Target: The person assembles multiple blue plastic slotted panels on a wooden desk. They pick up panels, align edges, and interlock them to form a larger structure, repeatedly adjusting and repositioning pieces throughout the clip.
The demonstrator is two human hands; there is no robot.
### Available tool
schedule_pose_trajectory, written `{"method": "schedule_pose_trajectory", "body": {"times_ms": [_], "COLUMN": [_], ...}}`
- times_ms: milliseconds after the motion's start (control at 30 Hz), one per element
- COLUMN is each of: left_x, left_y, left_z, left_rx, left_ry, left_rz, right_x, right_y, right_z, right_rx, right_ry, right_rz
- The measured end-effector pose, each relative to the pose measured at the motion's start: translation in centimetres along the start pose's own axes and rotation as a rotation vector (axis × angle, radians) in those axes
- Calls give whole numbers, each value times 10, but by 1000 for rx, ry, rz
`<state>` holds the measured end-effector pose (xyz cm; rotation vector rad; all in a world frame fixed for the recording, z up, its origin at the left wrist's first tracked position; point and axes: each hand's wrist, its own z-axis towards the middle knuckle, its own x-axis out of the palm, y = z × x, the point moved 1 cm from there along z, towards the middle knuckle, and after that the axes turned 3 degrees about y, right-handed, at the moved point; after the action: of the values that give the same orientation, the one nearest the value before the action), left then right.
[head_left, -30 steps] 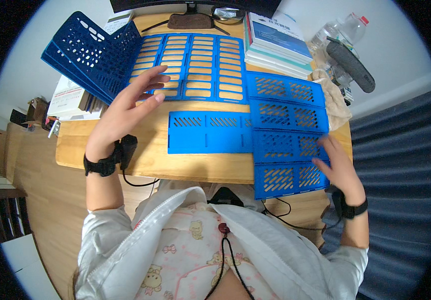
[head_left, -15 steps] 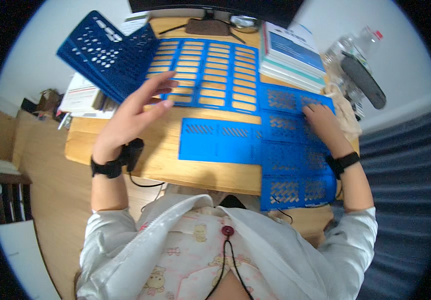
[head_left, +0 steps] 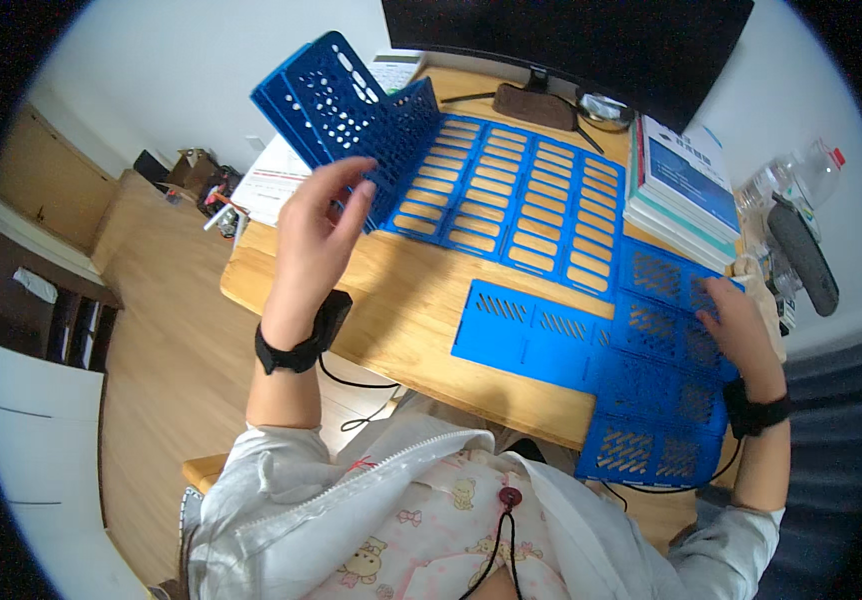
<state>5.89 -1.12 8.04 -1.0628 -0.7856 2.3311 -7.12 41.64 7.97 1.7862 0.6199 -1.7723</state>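
**Blue panels spread flat on the desk**

While the left hand (head_left: pixel 316 235) is hovering open-fingered near the desk's (head_left: pixel 401 310) left edge, the right hand (head_left: pixel 741 325) is pressing open fingers on a panel (head_left: pixel 666 365) by the right edge, probably steadying it.

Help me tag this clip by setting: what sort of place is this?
Probably a home office or study: a wooden desk with a dark monitor, a stack of books and a wood floor. Blue plastic panels cover the desk.

Home office, wooden desk (head_left: pixel 401 300), dark monitor (head_left: pixel 591 50), stacked books (head_left: pixel 676 195), wood floor (head_left: pixel 151 330)
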Motion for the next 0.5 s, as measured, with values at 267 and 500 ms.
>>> {"method": "schedule_pose_trajectory", "body": {"times_ms": [267,500], "left_x": [-8,-7], "left_y": [3,10], "left_z": [27,42], "left_rx": [41,-29], "left_ry": [-344,-275], "left_rz": [416,454], "right_x": [-82,-92], "right_y": [96,133], "right_z": [24,60], "right_rx": [-238,-506], "right_ry": [1,-22], "right_rz": [364,398]}}
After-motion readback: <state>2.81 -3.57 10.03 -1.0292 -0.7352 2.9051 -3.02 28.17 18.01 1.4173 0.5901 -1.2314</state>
